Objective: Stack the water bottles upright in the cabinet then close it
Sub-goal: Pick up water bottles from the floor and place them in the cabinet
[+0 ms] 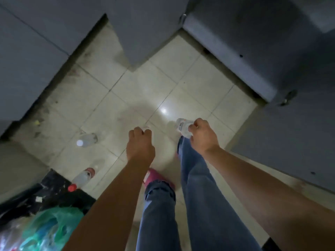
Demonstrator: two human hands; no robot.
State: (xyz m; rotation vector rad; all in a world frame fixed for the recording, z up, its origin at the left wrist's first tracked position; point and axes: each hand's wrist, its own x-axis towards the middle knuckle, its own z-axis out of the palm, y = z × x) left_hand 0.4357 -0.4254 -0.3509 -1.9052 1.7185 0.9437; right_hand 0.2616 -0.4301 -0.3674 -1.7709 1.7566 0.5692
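Floor (145,82): pale tiles, grimy at the edges
Cabinets (244,42): grey, bordering the floor
Right hand (203,136): fingers curled round a clear bottle (183,126), long axis pointing up-left
Left hand (140,144): fingers curled; contents unclear
Floor bottles: white-capped (86,140), red-capped (80,179)

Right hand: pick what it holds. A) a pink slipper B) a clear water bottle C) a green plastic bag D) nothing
B: the right hand has its fingers curled round a clear water bottle, while the green bag lies apart at the lower left.
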